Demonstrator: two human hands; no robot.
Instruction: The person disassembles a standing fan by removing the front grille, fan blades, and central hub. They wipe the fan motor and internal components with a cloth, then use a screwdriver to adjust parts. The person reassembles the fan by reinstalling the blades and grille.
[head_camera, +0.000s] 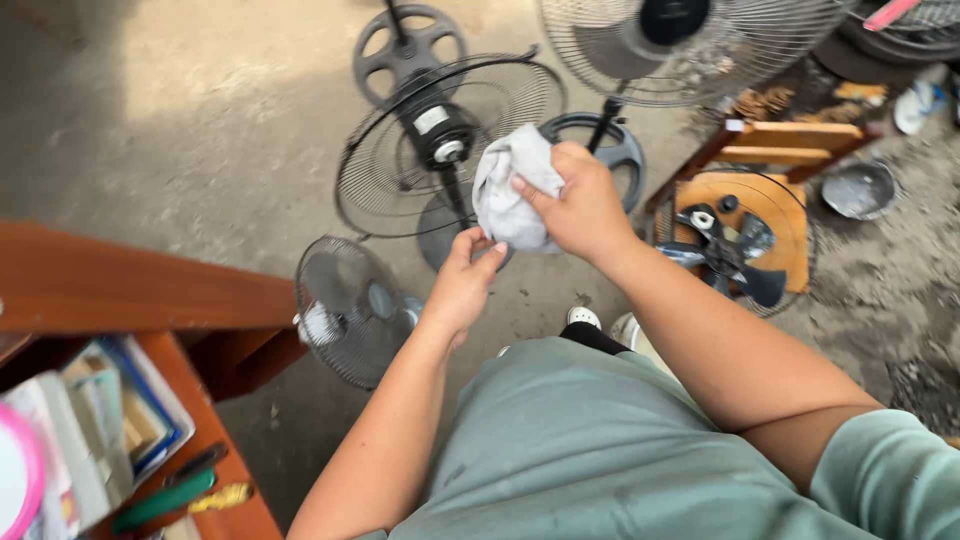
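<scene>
I see grey rag (510, 185) bunched in right hand (580, 205), fingers clamped on it, just right of stripped fan motor (438, 135). Left hand (465, 275) below rag, fingertips pinching lower edge. Rag judged soft, light, limp; grip by gathered folds. Fan blade (725, 255) well right of motor.

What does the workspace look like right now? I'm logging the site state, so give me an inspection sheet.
Surface: dusty concrete floor.
Job's things: grey rag, bunched, held by both hands.
Clutter: several fans with bare wire guards; loose fan blade on a wooden stool; books and green-handled tool on a wooden shelf.
Grippers: right hand grips the rag; left hand pinches its lower edge.
Cables: nothing seen.
Surroundings: metal bowl, debris at right.
</scene>
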